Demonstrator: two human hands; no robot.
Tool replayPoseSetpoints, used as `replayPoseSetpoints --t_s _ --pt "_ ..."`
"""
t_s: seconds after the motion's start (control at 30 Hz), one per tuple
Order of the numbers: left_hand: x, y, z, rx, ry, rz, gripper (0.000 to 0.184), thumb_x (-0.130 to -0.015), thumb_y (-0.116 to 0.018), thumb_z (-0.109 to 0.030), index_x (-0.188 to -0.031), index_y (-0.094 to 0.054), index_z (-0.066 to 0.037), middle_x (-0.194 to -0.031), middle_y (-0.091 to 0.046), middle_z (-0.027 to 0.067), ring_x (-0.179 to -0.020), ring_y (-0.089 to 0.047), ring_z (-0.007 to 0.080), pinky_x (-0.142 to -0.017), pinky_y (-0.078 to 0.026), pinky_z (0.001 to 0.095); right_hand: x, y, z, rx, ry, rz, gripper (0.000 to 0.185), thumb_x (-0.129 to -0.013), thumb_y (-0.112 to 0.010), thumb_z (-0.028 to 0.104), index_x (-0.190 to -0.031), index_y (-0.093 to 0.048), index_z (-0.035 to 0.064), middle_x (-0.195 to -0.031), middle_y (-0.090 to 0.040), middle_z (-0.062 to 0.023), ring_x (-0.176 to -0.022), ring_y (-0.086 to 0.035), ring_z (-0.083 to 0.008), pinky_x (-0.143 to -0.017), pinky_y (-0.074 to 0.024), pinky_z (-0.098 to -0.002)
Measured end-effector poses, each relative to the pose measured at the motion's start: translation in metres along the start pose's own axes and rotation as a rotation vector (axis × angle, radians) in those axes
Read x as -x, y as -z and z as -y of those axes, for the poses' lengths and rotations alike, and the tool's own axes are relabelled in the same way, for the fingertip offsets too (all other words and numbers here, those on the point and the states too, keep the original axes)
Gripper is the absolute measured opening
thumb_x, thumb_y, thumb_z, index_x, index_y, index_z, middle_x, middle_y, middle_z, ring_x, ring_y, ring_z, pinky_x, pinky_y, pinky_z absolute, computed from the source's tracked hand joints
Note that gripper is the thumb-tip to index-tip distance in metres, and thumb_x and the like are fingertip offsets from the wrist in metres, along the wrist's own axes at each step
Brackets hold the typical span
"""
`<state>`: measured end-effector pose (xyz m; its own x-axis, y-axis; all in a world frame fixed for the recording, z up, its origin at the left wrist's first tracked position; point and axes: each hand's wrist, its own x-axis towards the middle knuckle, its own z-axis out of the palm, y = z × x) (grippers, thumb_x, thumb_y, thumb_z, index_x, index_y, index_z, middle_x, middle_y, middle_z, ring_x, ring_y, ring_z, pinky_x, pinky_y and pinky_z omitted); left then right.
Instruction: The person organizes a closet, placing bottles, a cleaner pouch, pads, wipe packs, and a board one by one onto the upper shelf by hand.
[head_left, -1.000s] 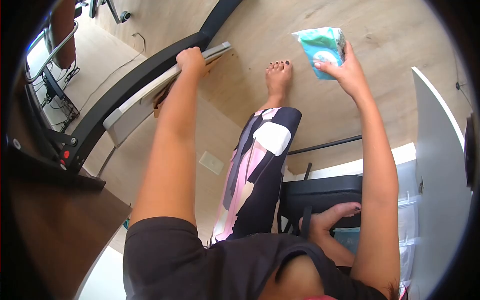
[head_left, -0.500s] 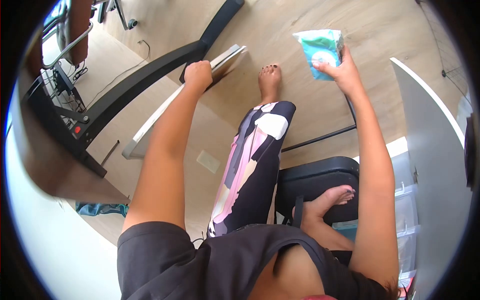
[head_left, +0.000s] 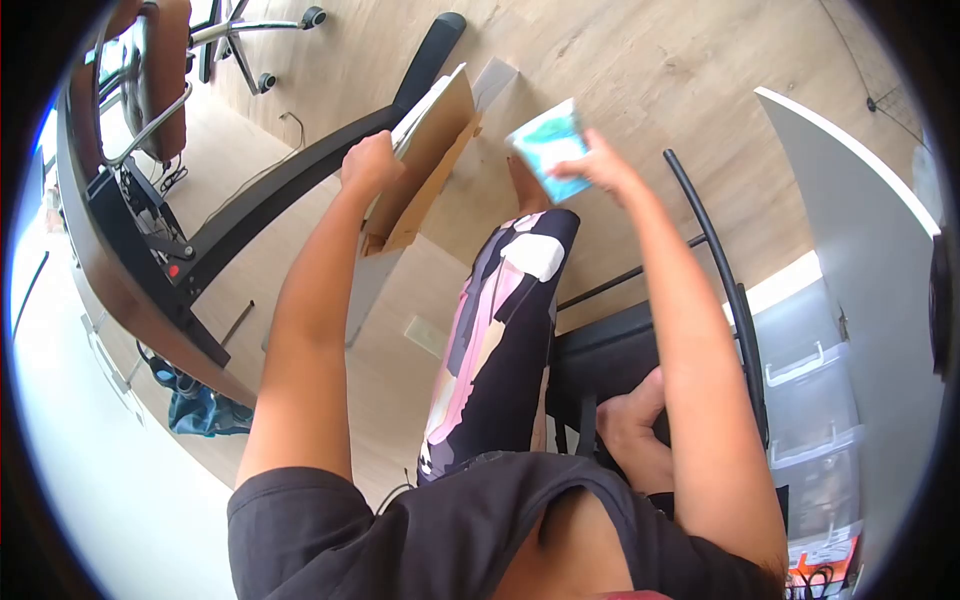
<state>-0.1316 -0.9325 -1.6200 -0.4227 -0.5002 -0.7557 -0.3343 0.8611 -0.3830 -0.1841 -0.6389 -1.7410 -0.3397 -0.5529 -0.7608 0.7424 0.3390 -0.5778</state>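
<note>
My left hand [head_left: 371, 163] is closed at the top edge of a white, drawer-like panel [head_left: 428, 104]. Beside that panel stands a brown cardboard-like piece [head_left: 432, 160], its lower end near my wrist. Out in front, my right hand [head_left: 603, 168] grips a soft packet [head_left: 551, 150] coloured blue, green and white. The packet is tilted and slightly blurred, with the thumb lying across its face. It hangs above my knee and partly hides my foot on the floor.
A black chair [head_left: 610, 345] carries my folded leg. Clear plastic drawers [head_left: 815, 400] and a grey panel [head_left: 860, 240] stand at right. To the left are a dark desk leg [head_left: 290, 175], a wheeled chair [head_left: 160, 80] and cables. Wooden flooring [head_left: 700, 70] lies ahead.
My right hand has brought the packet left and lower, towards the panel. My left hand has shifted slightly left and down; the panel stands differently and the brown cardboard-like piece now shows.
</note>
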Motion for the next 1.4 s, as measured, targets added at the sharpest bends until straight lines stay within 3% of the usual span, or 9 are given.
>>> replayPoseSetpoints --t_s 0.23,0.3,0.5,0.77,1.0,1.07,1.17,1.3,1.4 --pt "-0.001 0.008 -0.005 0.056 0.000 0.067 0.037 -0.067 -0.070 -0.024 -0.096 -0.057 -0.004 -0.099 -0.064 0.0164 -0.098 -0.060 0.0324 -0.083 -0.048 0.0406 -0.039 -0.099 -0.009 0.035 -0.144 0.474 0.093 -0.053 -0.082 0.021 -0.130 -0.035 -0.0002 -0.118 -0.054 -0.0155 -0.108 -0.052 -0.0263 -0.093 -0.0416 -0.0355" --pt "0.001 0.008 -0.007 0.083 -0.010 0.088 0.038 -0.066 -0.071 -0.024 -0.095 -0.057 -0.004 -0.098 -0.064 0.0167 -0.097 -0.060 0.0325 -0.082 -0.048 0.0402 -0.048 -0.112 -0.005 0.136 -0.066 0.620 0.104 -0.051 -0.081 0.021 -0.138 -0.026 0.0020 -0.135 -0.041 -0.0182 -0.122 -0.042 -0.0279 -0.100 -0.0360 -0.0340" --pt "-0.010 -0.006 0.009 0.277 -0.087 0.084 0.041 -0.062 -0.074 -0.027 -0.091 -0.057 -0.003 -0.092 -0.064 0.0172 -0.090 -0.061 0.0322 -0.078 -0.047 0.0389 -0.057 -0.140 -0.036 0.210 0.203 0.510 0.122 -0.048 -0.081 0.022 -0.146 -0.008 0.0094 -0.152 -0.001 -0.0156 -0.140 -0.008 -0.0267 -0.111 -0.0185 -0.0312" --pt "-0.010 -0.015 0.031 0.401 -0.118 0.090 0.046 -0.061 -0.074 -0.022 -0.100 -0.059 -0.001 -0.090 -0.065 0.0167 -0.085 -0.062 0.0292 -0.078 -0.046 0.0358 -0.052 -0.137 -0.024 0.370 0.215 0.518 0.115 -0.052 -0.079 0.020 -0.145 -0.012 0.0080 -0.149 -0.015 -0.0163 -0.137 -0.019 -0.0289 -0.109 -0.0228 -0.0319" --pt "-0.009 -0.030 0.033 0.459 -0.182 0.015 0.040 -0.061 -0.075 -0.025 -0.087 -0.056 -0.001 -0.077 -0.061 0.0168 -0.074 -0.060 0.0319 -0.068 -0.045 0.0390 -0.070 -0.086 -0.018 0.789 0.282 0.494 0.079 -0.051 -0.078 0.020 -0.122 -0.047 0.0032 -0.123 -0.046 -0.0154 -0.114 -0.046 -0.0336 -0.095 -0.0395 -0.0378" --pt "-0.009 -0.032 0.033 0.473 -0.192 -0.004 0.040 -0.062 -0.075 -0.025 -0.086 -0.055 -0.001 -0.074 -0.060 0.0168 -0.072 -0.059 0.0322 -0.066 -0.044 0.0395 -0.077 -0.056 -0.005 1.102 0.290 0.394 0.059 -0.058 -0.074 0.019 -0.112 -0.055 0.0096 -0.123 -0.046 -0.0077 -0.110 -0.050 -0.0297 -0.088 -0.0432 -0.0448" --pt "-0.009 -0.035 0.031 0.483 -0.153 0.044 0.039 -0.062 -0.075 -0.026 -0.082 -0.053 0.000 -0.073 -0.059 0.0173 -0.071 -0.058 0.0331 -0.065 -0.044 0.0395 -0.098 -0.022 0.012 1.493 0.428 0.064 0.018 -0.077 -0.060 0.012 -0.095 -0.064 0.0126 -0.141 -0.032 0.0093 -0.101 -0.052 -0.0192 -0.077 -0.0449 -0.0373" --pt "-0.007 -0.032 0.028 0.444 -0.170 0.026 0.038 -0.064 -0.073 -0.026 -0.079 -0.050 0.000 -0.072 -0.059 0.0182 -0.071 -0.058 0.0350 -0.064 -0.044 0.0402 -0.132 -0.011 0.065 1.848 0.590 0.103 0.020 -0.072 -0.064 0.005 -0.089 -0.067 0.0162 -0.150 -0.016 0.0132 -0.099 -0.051 -0.0125 -0.068 -0.0441 -0.0294" --pt "-0.003 -0.028 0.026 0.441 -0.171 0.024 0.037 -0.064 -0.073 -0.026 -0.079 -0.049 -0.001 -0.073 -0.059 0.0188 -0.072 -0.058 0.0360 -0.065 -0.044 0.0410 -0.164 -0.026 0.061 1.903 0.673 0.192 0.019 -0.072 -0.064 0.003 -0.086 -0.068 0.0147 -0.142 -0.030 0.0139 -0.100 -0.050 -0.0123 -0.068 -0.0445 -0.0296"
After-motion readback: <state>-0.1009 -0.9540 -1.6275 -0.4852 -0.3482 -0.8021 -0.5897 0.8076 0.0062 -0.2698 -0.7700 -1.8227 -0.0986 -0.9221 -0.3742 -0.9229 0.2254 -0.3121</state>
